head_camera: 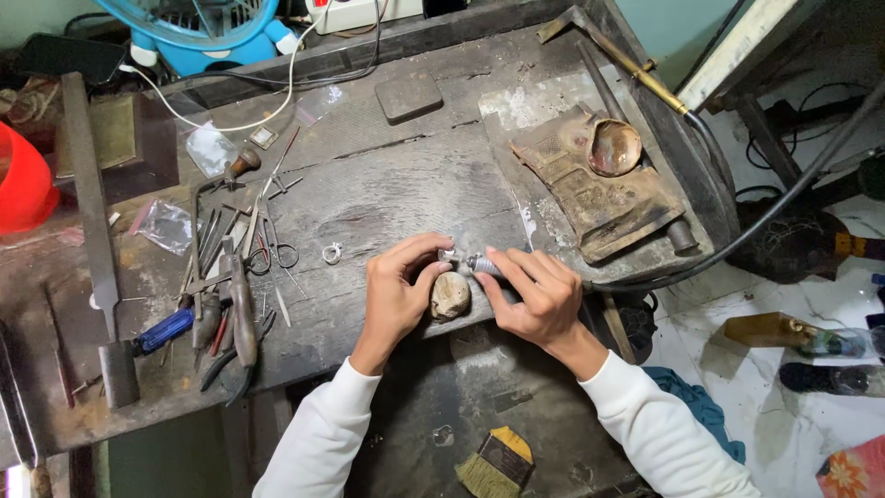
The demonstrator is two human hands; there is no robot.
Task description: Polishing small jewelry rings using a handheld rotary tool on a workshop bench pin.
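Observation:
My left hand pinches a small silver ring at its fingertips, just above a worn wooden bench peg at the front edge of the dark workbench. My right hand grips a metal rotary handpiece, its tip touching the ring. A black flexible shaft runs from the handpiece off to the right. Both arms wear white sleeves.
A second silver ring lies left of my hands. Pliers, files, scissors and a blue-handled screwdriver clutter the left side. A long flat file, a red bowl, a blue fan, a scorched block with a dish and a brush are about.

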